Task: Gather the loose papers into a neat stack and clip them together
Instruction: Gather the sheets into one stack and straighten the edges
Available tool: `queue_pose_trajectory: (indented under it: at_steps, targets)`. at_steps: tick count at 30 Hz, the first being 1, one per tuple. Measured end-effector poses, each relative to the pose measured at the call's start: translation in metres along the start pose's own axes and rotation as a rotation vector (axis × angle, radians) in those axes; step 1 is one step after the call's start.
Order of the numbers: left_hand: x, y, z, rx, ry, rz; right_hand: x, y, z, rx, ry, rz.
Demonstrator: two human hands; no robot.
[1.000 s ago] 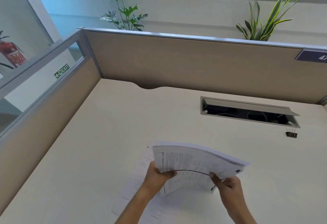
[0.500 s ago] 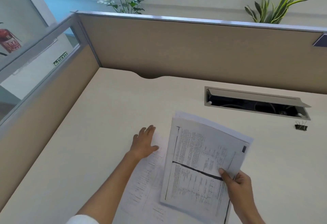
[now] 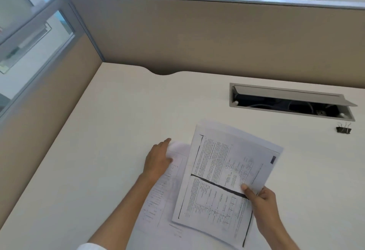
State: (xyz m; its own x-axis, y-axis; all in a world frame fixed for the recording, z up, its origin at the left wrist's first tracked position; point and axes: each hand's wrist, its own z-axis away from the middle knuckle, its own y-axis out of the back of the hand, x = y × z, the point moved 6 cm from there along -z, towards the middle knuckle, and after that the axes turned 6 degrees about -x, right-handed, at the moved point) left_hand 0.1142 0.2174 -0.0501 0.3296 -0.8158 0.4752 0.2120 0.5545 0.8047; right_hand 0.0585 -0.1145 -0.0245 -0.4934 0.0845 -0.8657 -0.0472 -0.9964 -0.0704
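My right hand [image 3: 258,202] grips a bundle of printed papers [image 3: 223,172] by its right edge, thumb on top, holding it slanted just above the desk. Below and left of it a loose printed sheet [image 3: 166,196] lies on the desk, partly covered by the bundle. My left hand [image 3: 158,161] holds that sheet's upper left corner, which curls up blurred around the fingers. A small black binder clip [image 3: 343,129] lies alone on the desk at the far right, well away from both hands.
The pale desk [image 3: 110,131] is walled by beige partitions [image 3: 197,38] at the back and left. An open cable tray [image 3: 290,103] with a raised grey lid is sunk in the desk behind the papers, just above the clip.
My left hand let go of the bundle, moved left to the sheet on the desk and now lifts its corner. My right hand lowered the bundle toward the desk.
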Motion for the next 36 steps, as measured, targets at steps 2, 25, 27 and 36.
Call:
queue_pose_trajectory:
  at_steps: [2, 25, 27, 36]
  targets:
    - [-0.009, 0.001, 0.005, 0.041, 0.104, 0.333, 0.003, -0.004, -0.002, -0.037, -0.02, -0.007]
    - [0.093, 0.075, 0.087, -0.156, -0.313, 1.292, -0.07, -0.025, 0.014, -0.255, 0.245, -0.154]
    - [0.106, 0.077, 0.092, -0.152, -0.323, 1.254, -0.083, -0.02, 0.022, -0.212, 0.326, -0.145]
    - [0.153, 0.08, 0.099, -0.062, -0.417, 1.107, -0.12, 0.007, 0.032, -0.132, 0.517, -0.092]
